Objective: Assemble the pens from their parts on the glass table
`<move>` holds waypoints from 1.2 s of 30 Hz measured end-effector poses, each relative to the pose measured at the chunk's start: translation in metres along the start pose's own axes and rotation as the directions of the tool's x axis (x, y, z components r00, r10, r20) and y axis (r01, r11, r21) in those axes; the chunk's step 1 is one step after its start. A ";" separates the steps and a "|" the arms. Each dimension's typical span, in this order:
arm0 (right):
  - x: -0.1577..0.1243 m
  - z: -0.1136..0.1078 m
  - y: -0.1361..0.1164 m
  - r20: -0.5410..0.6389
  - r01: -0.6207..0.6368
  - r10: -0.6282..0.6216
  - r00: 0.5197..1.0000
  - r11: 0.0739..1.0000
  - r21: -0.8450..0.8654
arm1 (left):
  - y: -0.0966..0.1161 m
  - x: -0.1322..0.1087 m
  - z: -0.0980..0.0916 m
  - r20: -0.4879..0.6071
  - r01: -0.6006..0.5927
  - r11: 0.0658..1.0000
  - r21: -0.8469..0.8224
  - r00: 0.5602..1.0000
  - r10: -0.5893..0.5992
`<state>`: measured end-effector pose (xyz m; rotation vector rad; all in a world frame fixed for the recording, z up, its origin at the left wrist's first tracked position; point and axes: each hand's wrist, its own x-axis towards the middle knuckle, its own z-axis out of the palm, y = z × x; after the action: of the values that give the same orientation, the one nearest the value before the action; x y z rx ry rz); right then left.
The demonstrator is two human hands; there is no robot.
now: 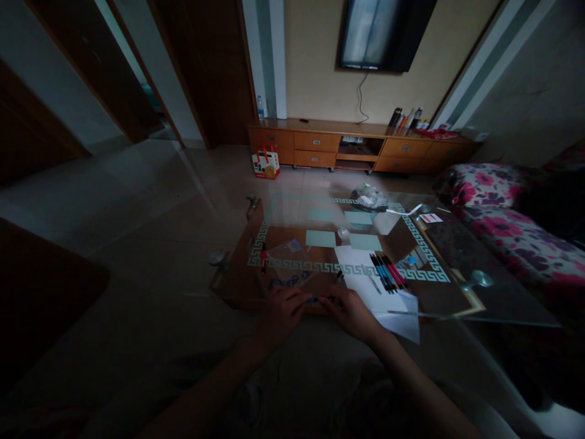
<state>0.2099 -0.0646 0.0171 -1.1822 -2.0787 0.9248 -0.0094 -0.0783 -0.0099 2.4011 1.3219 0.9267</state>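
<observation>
Glass tabletop [507,305]: centre. White paper [359,285]: near side, right of centre. Left hand [284,308] and right hand [350,310]: near edge, both pinched narrow. Pen row [388,272]: right of the hands. Blue-and-black pen [312,299], partly hidden: held between both hands.

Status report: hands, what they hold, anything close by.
Left hand, right hand: pinching what looks like a blue pen between them, mostly hidden. Small black pieces just beyond the right hand. Row of pens to the right, overlapping white paper.

Pen [312,299] partly hidden by hands [282,306], television [381,36] cropped
</observation>
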 end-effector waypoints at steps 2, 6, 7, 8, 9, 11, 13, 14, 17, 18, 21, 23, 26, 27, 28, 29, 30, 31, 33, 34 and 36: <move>0.000 0.001 0.003 -0.037 -0.031 0.031 0.999 0.999 0.022 | 0.001 0.000 0.000 0.011 0.028 1.000 -0.003 1.000 -0.028; 0.003 0.001 0.010 -0.084 -0.131 0.146 0.986 0.977 0.169 | 0.002 0.000 0.002 0.026 0.061 0.998 0.001 0.998 -0.061; 0.004 0.001 0.012 -0.093 -0.157 0.181 0.979 0.963 0.220 | 0.002 0.000 0.002 0.023 0.067 0.998 0.003 0.997 -0.067; 0.005 0.000 0.014 -0.104 -0.176 0.210 0.972 0.946 0.271 | 0.002 0.000 0.002 0.022 0.074 0.997 0.004 0.997 -0.074; 0.006 0.000 0.016 -0.118 -0.185 0.232 0.966 0.930 0.319 | 0.001 0.000 0.002 0.024 0.079 0.997 0.003 0.997 -0.079; 0.008 0.000 0.019 -0.147 -0.178 0.251 0.957 0.905 0.387 | 0.001 0.001 0.002 0.036 0.077 0.997 -0.002 0.996 -0.077; 0.009 0.000 0.020 -0.158 -0.159 0.243 0.957 0.896 0.414 | 0.000 0.000 0.002 0.046 0.074 0.997 -0.006 0.996 -0.074; 0.009 0.000 0.020 -0.156 -0.148 0.231 0.960 0.898 0.415 | 0.000 0.000 0.002 0.045 0.076 0.997 -0.006 0.996 -0.076; 0.007 -0.002 0.018 -0.167 -0.133 0.200 0.965 0.928 0.348 | 0.001 0.000 0.003 0.032 0.097 0.995 0.001 0.995 -0.097; 0.006 -0.004 0.018 -0.199 -0.132 0.194 0.961 0.948 0.289 | 0.001 0.000 0.003 0.027 0.105 0.994 0.005 0.994 -0.105; 0.004 -0.009 0.020 -0.351 -0.128 0.126 0.928 0.992 0.016 | 0.001 0.000 0.004 0.009 0.128 0.992 0.020 0.992 -0.128; 0.003 -0.011 0.024 -0.422 -0.141 0.059 0.905 0.976 -0.167 | 0.000 -0.001 0.005 -0.011 0.147 0.989 0.032 0.989 -0.147; 0.000 -0.009 0.032 -0.429 -0.239 0.060 0.901 0.895 -0.376 | -0.001 0.000 0.005 -0.024 0.167 0.985 0.042 0.986 -0.166; -0.001 -0.007 0.034 -0.410 -0.277 0.087 0.908 0.859 -0.431 | -0.001 0.000 0.005 -0.021 0.169 0.985 0.044 0.985 -0.169; -0.002 -0.005 0.035 -0.385 -0.307 0.119 0.915 0.824 -0.476 | 0.000 0.000 0.005 -0.016 0.171 0.984 0.045 0.985 -0.171; -0.003 -0.003 0.036 -0.356 -0.326 0.149 0.922 0.795 -0.512 | 0.000 0.000 0.005 -0.014 0.174 0.984 0.045 0.985 -0.173; -0.003 -0.001 0.036 -0.326 -0.333 0.173 0.930 0.774 -0.539 | 0.000 0.000 0.005 -0.011 0.176 0.983 0.045 0.984 -0.175; -0.004 0.000 0.036 -0.296 -0.331 0.190 0.936 0.760 -0.559 | 0.001 0.000 0.004 -0.010 0.177 0.983 0.045 0.984 -0.177; -0.005 0.002 0.034 -0.254 -0.320 0.207 0.945 0.746 -0.583 | 0.001 0.001 0.003 -0.008 0.180 0.983 0.046 0.984 -0.180; -0.005 0.002 0.034 -0.239 -0.317 0.214 0.947 0.742 -0.591 | 0.001 0.001 0.003 -0.003 0.180 0.983 0.046 0.984 -0.180; -0.005 0.003 0.034 -0.223 -0.317 0.227 0.948 0.734 -0.600 | 0.001 0.001 0.003 0.008 0.182 0.982 0.048 0.983 -0.183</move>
<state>0.2269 -0.0573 -0.0119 -1.8794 -2.2025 0.2151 -0.0065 -0.0778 -0.0112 2.2679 1.5450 0.8380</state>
